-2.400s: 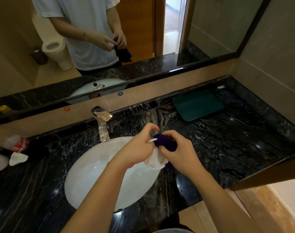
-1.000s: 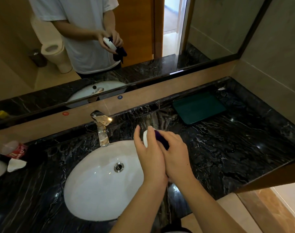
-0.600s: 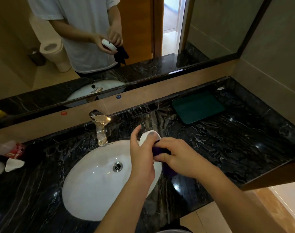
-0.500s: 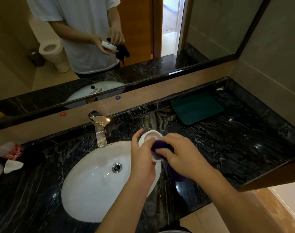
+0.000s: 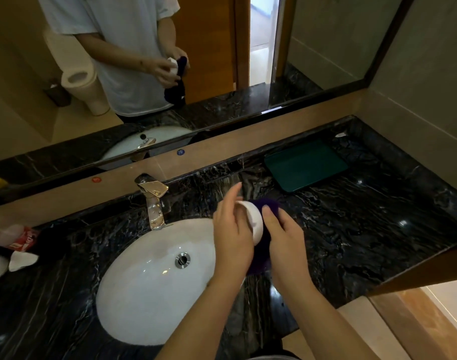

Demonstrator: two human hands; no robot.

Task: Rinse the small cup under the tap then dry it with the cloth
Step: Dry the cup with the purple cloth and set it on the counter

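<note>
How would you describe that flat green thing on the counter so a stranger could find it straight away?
Start at the white oval sink set in the black marbled counter, then look right and back, toward the wall under the mirror. There the green tray lies flat on the counter. It is the only green, rectangular thing there, with rounded corners, apart from the hands.

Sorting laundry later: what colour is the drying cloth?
Dark purple cloth, clearest in the head view.

A bathroom: an oval sink (image 5: 133,307) with a tap (image 5: 153,201) in a black marble table (image 5: 365,229), a wall mirror (image 5: 222,48) reflecting a toilet (image 5: 84,87).
</note>
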